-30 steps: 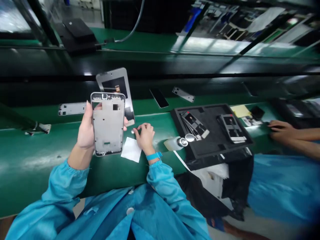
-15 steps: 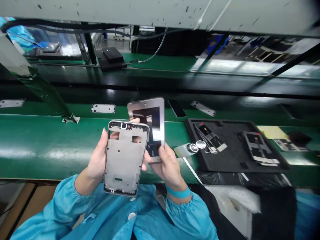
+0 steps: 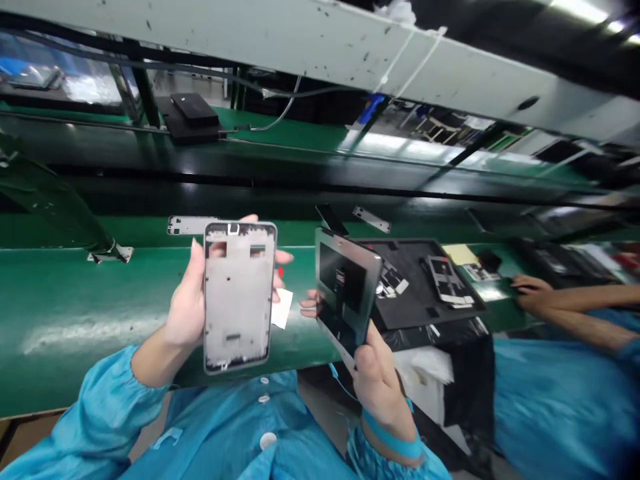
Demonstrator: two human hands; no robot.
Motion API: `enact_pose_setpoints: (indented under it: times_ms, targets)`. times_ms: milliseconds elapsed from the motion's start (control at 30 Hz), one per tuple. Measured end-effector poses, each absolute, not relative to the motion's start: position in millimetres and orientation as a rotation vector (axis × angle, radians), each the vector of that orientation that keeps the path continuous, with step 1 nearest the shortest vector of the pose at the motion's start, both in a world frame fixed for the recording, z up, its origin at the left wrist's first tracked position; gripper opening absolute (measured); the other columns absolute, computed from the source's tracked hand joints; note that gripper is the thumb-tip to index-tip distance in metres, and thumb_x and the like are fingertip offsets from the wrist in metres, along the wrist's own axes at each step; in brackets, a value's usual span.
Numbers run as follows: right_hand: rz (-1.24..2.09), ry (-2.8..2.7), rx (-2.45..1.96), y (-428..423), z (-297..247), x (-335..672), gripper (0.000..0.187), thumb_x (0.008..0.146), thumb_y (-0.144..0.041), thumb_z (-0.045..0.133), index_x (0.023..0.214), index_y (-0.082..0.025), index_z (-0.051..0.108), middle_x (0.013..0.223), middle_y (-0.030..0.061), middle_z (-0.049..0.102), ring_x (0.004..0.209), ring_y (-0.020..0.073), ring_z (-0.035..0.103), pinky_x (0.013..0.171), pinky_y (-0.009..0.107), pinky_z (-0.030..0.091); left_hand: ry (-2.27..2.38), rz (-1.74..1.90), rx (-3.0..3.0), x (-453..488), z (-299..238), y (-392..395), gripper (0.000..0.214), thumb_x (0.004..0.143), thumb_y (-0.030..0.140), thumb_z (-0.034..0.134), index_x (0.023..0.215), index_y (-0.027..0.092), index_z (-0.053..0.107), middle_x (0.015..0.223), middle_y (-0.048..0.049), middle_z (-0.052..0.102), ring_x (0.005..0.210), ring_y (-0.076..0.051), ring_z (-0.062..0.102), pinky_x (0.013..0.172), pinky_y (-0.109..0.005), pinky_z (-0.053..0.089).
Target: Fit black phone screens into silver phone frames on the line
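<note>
My left hand (image 3: 187, 307) grips a silver phone middle frame (image 3: 238, 297) upright by its edges, its inner side facing me. To its right, my right hand (image 3: 373, 380) holds a phone screen panel (image 3: 347, 287) from below, tilted, with its dark back and a small flex cable showing. Both parts hover above the near edge of the green bench (image 3: 75, 313), a hand's width apart. A small white wipe (image 3: 283, 308) lies on the bench between them.
A black foam tray (image 3: 425, 303) with phone parts sits to the right, a small bottle partly hidden behind the panel. Another frame (image 3: 191, 225) and loose parts lie on the belt behind. A co-worker's hand (image 3: 531, 288) rests at the right. A grey beam (image 3: 300, 47) runs overhead.
My right hand has carried the screen panel from behind the frame out to the right and tilted it. The view has lifted; the co-worker's arm is back in sight.
</note>
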State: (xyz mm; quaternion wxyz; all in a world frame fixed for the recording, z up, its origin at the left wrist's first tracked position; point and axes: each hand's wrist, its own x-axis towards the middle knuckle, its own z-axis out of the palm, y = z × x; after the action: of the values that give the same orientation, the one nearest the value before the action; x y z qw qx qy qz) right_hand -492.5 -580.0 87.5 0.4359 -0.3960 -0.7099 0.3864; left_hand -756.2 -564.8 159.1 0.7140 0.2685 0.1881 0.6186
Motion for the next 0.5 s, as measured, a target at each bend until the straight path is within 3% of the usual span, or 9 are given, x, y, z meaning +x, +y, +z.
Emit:
enact_pose_setpoints:
  times_ms: [167,367,500]
  targets:
    - [0.866,-2.053,-0.886,-544,117,-511,0.061,0.110,-0.061,0.052,0.166,-0.037,0.052,0.155,0.0126,0.063,0.142,0.0378,0.062,0.114,0.056,0.057,0.518,1.619,0.545,-768,154,-526,0.067,0.116,0.058,0.016,0.170,0.025,0.041,0.116,-0.0127,0.080,0.086,-0.023,0.079,0.079,-0.037,0.067]
    - [0.787,-2.176,-0.784,-516,110,-516,0.058,0.108,-0.049,0.062,0.165,-0.039,0.054,0.141,0.0133,0.063,0.126,0.0340,0.068,0.105,0.053,0.062,0.556,1.690,0.486,-771,142,-498,0.061,0.117,0.057,0.032,0.172,0.032,0.039,0.118,-0.0100,0.081,0.093,-0.025,0.081,0.083,-0.040,0.068]
    - [0.759,-2.189,-0.800,-504,104,-514,0.061,0.107,-0.042,0.066,0.166,-0.040,0.051,0.142,0.0127,0.062,0.130,0.0332,0.066,0.109,0.052,0.061,0.548,1.699,0.519,-767,137,-483,0.062,0.118,0.053,0.027,0.175,0.029,0.032,0.120,-0.0123,0.080,0.097,-0.025,0.081,0.089,-0.042,0.068]
